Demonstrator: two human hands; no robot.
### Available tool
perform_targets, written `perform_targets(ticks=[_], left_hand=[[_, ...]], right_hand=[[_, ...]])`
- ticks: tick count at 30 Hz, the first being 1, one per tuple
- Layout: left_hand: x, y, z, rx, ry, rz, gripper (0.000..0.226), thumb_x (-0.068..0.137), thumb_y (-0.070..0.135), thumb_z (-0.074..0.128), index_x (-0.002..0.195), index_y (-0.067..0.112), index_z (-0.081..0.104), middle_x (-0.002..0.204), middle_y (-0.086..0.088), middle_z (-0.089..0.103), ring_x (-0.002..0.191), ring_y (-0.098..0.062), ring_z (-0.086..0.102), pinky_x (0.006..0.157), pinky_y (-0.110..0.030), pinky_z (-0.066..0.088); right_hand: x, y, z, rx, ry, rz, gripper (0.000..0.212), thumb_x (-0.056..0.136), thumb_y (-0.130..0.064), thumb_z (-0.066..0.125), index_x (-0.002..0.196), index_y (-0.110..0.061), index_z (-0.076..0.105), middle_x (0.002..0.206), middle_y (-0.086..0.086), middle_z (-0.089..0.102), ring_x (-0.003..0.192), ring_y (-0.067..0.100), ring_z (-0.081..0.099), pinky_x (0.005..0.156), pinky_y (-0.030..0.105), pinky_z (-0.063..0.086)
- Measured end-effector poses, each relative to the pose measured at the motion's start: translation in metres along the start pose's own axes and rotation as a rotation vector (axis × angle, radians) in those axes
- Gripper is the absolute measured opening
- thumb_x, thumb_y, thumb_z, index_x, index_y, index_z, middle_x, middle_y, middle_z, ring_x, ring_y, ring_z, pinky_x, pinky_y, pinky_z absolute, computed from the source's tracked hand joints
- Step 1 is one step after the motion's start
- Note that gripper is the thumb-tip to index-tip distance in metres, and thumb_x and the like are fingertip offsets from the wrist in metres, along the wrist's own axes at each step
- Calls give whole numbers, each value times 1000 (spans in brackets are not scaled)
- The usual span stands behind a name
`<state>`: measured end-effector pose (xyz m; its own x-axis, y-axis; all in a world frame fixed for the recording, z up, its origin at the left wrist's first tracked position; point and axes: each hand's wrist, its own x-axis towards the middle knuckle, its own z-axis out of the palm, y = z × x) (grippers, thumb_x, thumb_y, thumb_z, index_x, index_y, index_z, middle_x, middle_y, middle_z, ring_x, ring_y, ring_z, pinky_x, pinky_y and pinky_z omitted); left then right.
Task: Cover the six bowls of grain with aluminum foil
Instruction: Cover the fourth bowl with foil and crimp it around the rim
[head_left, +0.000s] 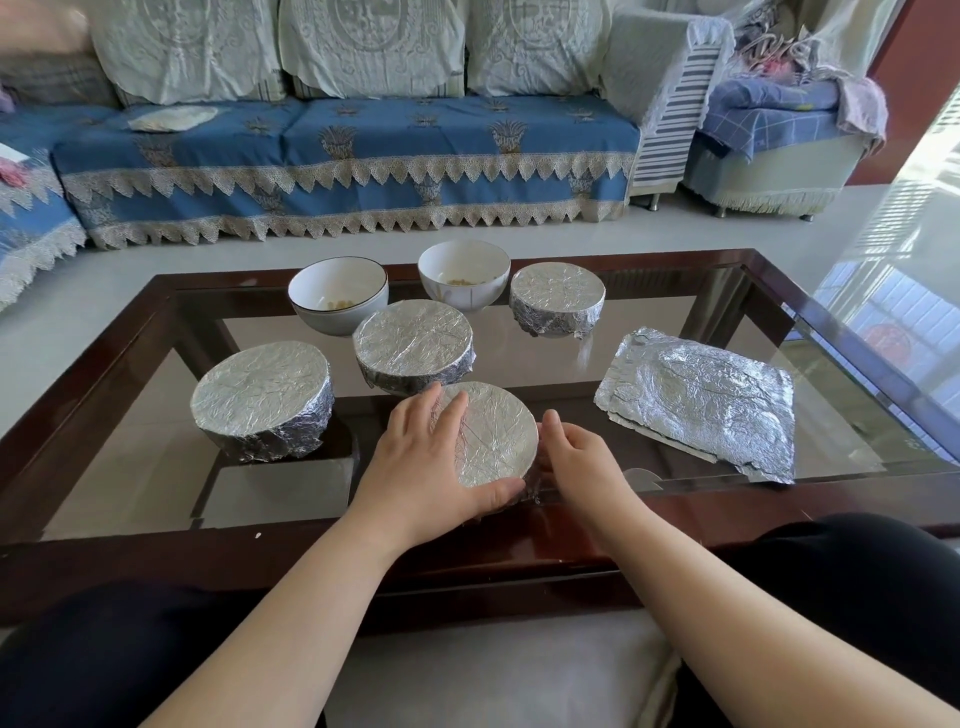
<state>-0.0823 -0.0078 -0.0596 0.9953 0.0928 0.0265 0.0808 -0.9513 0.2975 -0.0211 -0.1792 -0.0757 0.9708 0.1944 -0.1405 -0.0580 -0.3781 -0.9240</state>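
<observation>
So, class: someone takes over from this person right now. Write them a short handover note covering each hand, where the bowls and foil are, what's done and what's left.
Left hand rests flat on the nearest foil-covered bowl, thumb at its front edge.
Right hand presses foil against that bowl's right side.
Done: three other covered bowls, nearest one nearly finished.
Left: two open bowls at the back.
Spare foil sheets lie on the glass table, right.

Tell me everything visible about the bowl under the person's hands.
The nearest bowl stands upright near the glass table's front edge, its round top and sides wrapped in crinkled silver foil, so its contents are hidden. The left hand lies over its left side, thumb at the near rim; the right hand presses the foil against its right side.
</observation>
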Motion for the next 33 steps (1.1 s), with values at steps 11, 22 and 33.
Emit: perform_targets(ticks=[11, 22, 33], left_hand=[[-1, 4, 3, 2, 45, -28, 128, 52, 97, 22, 157, 25, 11, 164, -1, 3, 149, -23, 0, 122, -38, 8], [-2, 6, 2, 1, 59, -55, 128, 52, 98, 21, 157, 25, 13, 164, -3, 4, 149, -24, 1, 122, -39, 10], [-4, 10, -7, -1, 5, -115, 140, 45, 106, 9, 158, 23, 6, 165, -6, -3, 149, -27, -2, 121, -41, 8]], right_hand=[[-11, 0, 7, 69, 58, -31, 36, 105, -36, 35, 121, -22, 63, 110, -10, 67, 108, 12, 60, 90, 28, 43], [-17, 6, 13, -49, 34, -147, 44, 103, -42, 34, 143, -25, 44, 132, -4, 61, 124, 15, 53, 91, 24, 37], [-20, 1, 12, 265, -115, -35, 41, 99, -52, 35, 124, -21, 46, 108, -12, 57, 94, -5, 55, 78, 14, 42]])
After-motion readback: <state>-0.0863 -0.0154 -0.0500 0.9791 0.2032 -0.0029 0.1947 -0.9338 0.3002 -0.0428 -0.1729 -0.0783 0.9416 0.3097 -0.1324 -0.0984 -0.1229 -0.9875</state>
